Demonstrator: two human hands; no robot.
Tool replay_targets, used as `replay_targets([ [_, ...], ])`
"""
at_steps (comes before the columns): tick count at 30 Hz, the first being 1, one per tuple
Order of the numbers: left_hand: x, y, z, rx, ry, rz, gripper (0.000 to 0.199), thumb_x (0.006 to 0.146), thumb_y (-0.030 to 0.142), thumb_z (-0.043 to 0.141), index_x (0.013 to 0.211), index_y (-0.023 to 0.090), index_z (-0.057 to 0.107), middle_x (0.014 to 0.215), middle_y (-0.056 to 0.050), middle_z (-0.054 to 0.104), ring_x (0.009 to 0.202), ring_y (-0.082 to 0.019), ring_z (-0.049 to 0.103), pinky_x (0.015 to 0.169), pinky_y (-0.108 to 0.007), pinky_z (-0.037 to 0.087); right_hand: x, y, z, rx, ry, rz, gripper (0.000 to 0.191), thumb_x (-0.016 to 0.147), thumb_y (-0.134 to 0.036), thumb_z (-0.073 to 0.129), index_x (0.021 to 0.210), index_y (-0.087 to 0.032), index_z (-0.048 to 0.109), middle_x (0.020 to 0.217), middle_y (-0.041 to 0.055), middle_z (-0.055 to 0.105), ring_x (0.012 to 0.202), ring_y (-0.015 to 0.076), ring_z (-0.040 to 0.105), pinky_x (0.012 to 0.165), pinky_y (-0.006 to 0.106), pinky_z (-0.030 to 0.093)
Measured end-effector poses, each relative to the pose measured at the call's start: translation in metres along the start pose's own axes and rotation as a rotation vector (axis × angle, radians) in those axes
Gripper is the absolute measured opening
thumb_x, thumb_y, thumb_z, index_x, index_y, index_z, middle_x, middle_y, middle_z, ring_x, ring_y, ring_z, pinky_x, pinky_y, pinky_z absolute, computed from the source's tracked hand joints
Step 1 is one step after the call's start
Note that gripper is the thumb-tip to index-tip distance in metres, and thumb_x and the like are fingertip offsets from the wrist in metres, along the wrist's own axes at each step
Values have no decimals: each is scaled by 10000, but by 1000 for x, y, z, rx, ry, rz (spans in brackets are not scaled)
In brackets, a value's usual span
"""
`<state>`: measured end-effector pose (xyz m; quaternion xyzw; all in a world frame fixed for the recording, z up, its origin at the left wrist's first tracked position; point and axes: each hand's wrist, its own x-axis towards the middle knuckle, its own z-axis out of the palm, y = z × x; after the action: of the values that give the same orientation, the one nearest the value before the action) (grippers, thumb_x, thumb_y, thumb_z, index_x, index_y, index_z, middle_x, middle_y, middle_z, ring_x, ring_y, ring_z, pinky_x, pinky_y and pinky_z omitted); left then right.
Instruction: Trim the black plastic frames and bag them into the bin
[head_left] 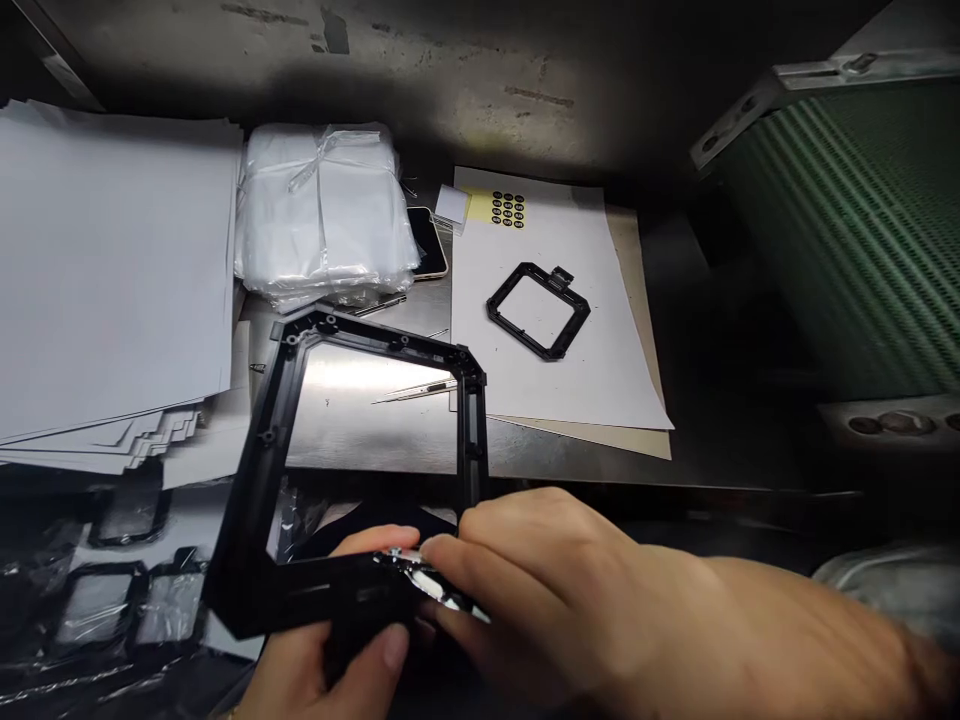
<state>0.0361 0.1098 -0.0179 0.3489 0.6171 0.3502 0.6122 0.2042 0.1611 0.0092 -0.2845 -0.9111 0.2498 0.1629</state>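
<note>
My left hand grips the near edge of a black plastic frame, its thumb on the near side and a finger showing over the edge. The frame is tilted up above the bench, with screw posts along its inner face. Closed around a small shiny metal tool, my right hand has the tool's tip against or very close to the near edge of the frame. Most of the tool is hidden in my fingers, so its kind is unclear. A smaller black frame with a tab lies on white paper.
White paper sheets are stacked at left, beside tied clear plastic bags and a phone. Round black stickers lie on the paper sheet. Bagged black frames sit lower left. A green ribbed panel stands at right.
</note>
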Motion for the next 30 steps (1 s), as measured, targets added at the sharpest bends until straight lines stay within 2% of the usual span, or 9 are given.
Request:
replay_targets([
  [4, 2, -2, -4, 77, 8, -56, 242, 570, 360, 678, 810, 324, 670, 796, 74, 704, 757, -128, 624, 693, -115, 469, 3, 2, 0, 63, 5, -50, 153, 805, -110, 373, 841, -103, 521, 618, 8, 525, 491, 99, 446, 420, 221, 359],
  [7, 1, -5, -3, -120, -63, -134, 244, 591, 382, 670, 829, 327, 657, 716, 68, 711, 613, -140, 637, 608, -176, 515, 0, 7, 1, 394, 45, 63, 126, 805, -115, 414, 896, -140, 496, 666, -22, 552, 535, 56, 485, 494, 145, 399],
  [9, 0, -7, -1, -261, -91, -147, 244, 608, 372, 664, 850, 360, 641, 657, 78, 712, 563, -146, 637, 579, -208, 527, -3, 9, -1, 493, 91, 123, 147, 802, -114, 445, 943, -131, 482, 672, -32, 556, 553, 36, 486, 534, 112, 400],
  [12, -1, -7, 0, -260, -80, -126, 251, 597, 356, 678, 844, 376, 638, 629, 88, 705, 565, -140, 636, 583, -200, 524, -6, 9, -2, 366, 74, 131, 153, 791, -158, 485, 943, -136, 491, 680, -27, 548, 556, 48, 476, 526, 139, 387],
  [15, 0, -4, -3, -122, -82, -133, 274, 575, 373, 683, 837, 296, 651, 707, 47, 708, 590, -153, 638, 606, -205, 525, -6, 5, 1, 211, 50, 87, 161, 778, -189, 503, 935, -157, 490, 678, -29, 534, 551, 65, 469, 529, 175, 381],
  [18, 2, 0, -5, 40, -74, -94, 308, 573, 378, 671, 848, 238, 654, 765, -6, 707, 742, -206, 637, 704, -239, 511, -4, 3, 6, 87, 92, 65, 268, 768, -193, 516, 1026, -146, 457, 654, -33, 528, 524, 80, 451, 492, 198, 368],
  [23, 3, 2, -5, 195, -87, -72, 339, 596, 371, 634, 907, 235, 640, 733, -18, 703, 778, -234, 626, 728, -272, 502, -2, 4, 7, 32, 99, -14, 319, 776, -182, 509, 1076, -95, 447, 681, -21, 561, 531, 81, 462, 476, 197, 375],
  [27, 3, -3, -8, 254, -175, -87, 322, 656, 373, 537, 929, 227, 628, 724, -24, 701, 811, -237, 618, 789, -284, 467, 1, 4, 5, -15, 85, -69, 166, 820, -165, 434, 896, -64, 542, 673, 18, 583, 565, 97, 502, 509, 209, 414],
  [30, 3, -8, -11, 324, -157, -152, 296, 630, 351, 554, 883, 223, 639, 664, -15, 699, 763, -226, 629, 735, -261, 480, 3, 5, 3, 14, 18, -91, 231, 841, -132, 353, 743, -98, 559, 611, 24, 557, 537, 99, 491, 496, 205, 421],
])
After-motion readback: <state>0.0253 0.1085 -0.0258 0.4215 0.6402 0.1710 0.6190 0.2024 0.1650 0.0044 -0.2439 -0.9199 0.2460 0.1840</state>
